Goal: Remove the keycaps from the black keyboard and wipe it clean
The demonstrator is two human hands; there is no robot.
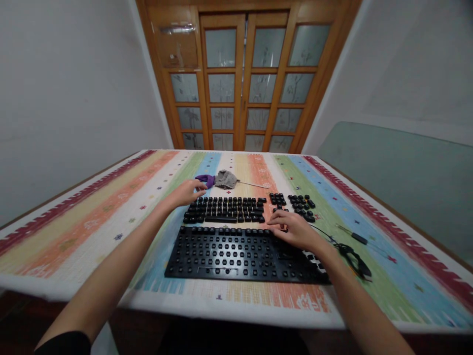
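A black keyboard base [229, 251] lies near the table's front edge, with keycaps along its top row and bare switches below. Over the right part of that row is my right hand [293, 229], thumb and fingertips drawn together at the keys; anything between them is hidden. My left hand [189, 192] hovers at the upper left of the loose black keycaps [225, 209], fingers slightly bent and apart, nothing visible in them. Close beyond it is a purple cloth [206, 180], joined or next to a grey cloth [226, 179].
More loose keycaps [301, 202] sit at the back right. A thin rod [253, 185] extends from the grey cloth. To the right lie a coiled black cable [353, 259] and a small tool with a dark handle [358, 238]. A striped tablecloth [121, 212] covers the table.
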